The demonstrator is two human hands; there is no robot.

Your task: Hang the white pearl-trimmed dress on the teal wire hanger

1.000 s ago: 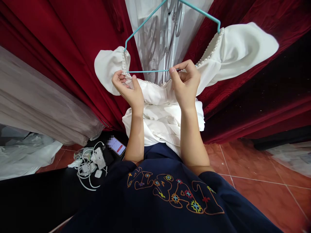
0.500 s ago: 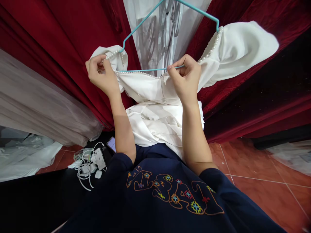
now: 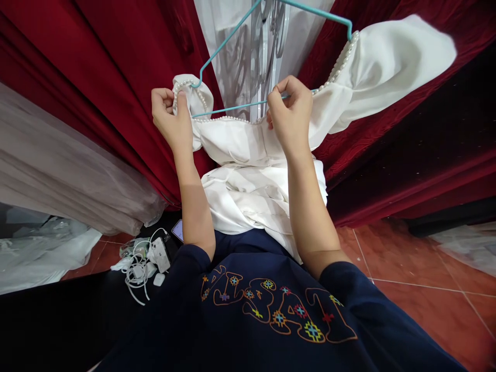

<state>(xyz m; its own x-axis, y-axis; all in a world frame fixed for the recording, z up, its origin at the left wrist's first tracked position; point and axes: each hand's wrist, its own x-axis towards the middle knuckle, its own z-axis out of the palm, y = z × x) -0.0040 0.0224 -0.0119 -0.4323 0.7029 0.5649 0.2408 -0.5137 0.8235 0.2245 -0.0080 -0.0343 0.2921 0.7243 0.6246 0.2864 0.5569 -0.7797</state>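
A white dress (image 3: 240, 139) with pearl beading along its neckline hangs on a light-blue hanger (image 3: 228, 44), its skirt bunched over my lap. With thumb and fingers closed, my left hand (image 3: 170, 111) grips the beaded edge of the puffed sleeve (image 3: 199, 106) on the left. My right hand (image 3: 290, 111) is pinched at the middle of the neckline, in front of the hanger's lower bar; what lies between its fingertips is hidden. On the right, the other puffed sleeve (image 3: 399, 67) hangs spread out from the hanger's end.
Dark red curtains (image 3: 127, 88) flank a white ornate metal stand (image 3: 267, 57) behind the hanger. At lower left, white cables (image 3: 135, 274), a charger-like white block (image 3: 159, 254) and a phone (image 3: 177, 230) lie on a black surface. Red floor tiles (image 3: 403, 263) show at right.
My left hand has shifted right and pulled the left sleeve inward. My right hand has moved slightly up and left, its fingers curled more. The right sleeve has swung a little up and right.
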